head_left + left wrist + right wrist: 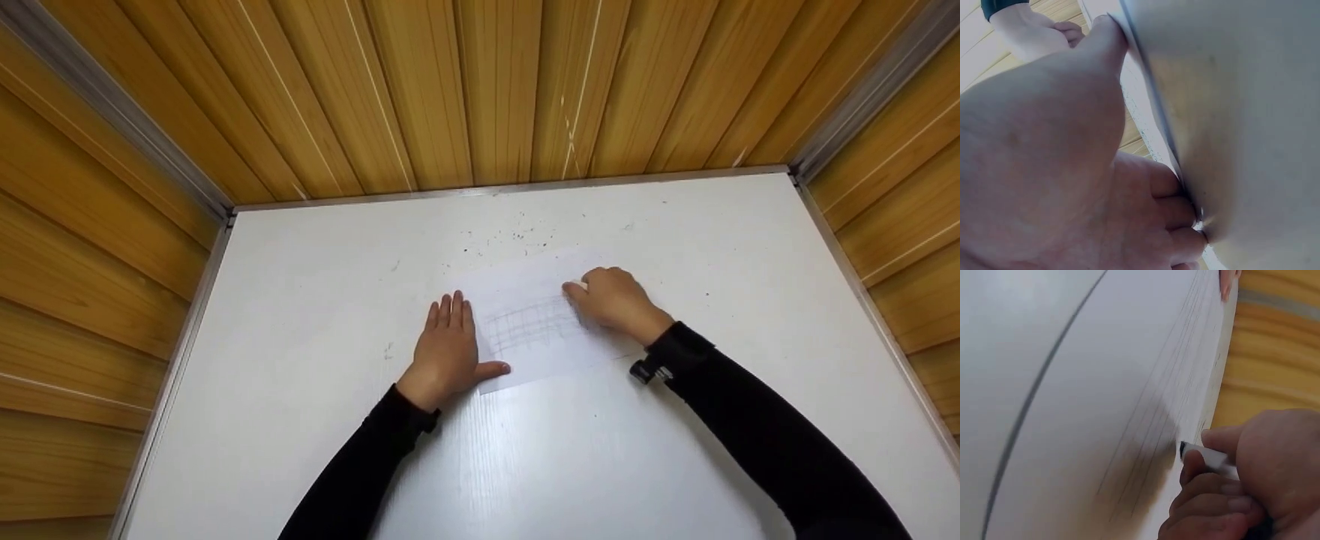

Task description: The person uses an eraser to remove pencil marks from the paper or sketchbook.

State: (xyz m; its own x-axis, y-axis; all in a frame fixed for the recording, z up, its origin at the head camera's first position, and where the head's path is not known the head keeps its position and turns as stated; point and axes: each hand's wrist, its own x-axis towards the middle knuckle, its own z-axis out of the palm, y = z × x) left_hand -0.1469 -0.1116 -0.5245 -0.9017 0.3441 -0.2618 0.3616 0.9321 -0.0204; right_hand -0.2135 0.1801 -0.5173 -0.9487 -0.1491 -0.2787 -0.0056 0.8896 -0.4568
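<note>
A sheet of white paper (536, 367) with a faint pencil grid (525, 324) lies on the white table. My left hand (448, 349) presses flat on its left side, fingers straight and thumb spread out onto the sheet. On the right, my right hand (615, 300) grips a small white eraser (1213, 459) between thumb and curled fingers. The eraser's darkened end is right at the pencil lines in the right wrist view, and most of its body is hidden in the hand. The left wrist view shows the left fingertips down at the paper's edge.
Dark crumbs (529, 234) are scattered on the white table (315, 300) beyond the paper. Wood-patterned panels (495, 90) rise at the back and both sides. A small dark device (643, 370) sits at the right wrist.
</note>
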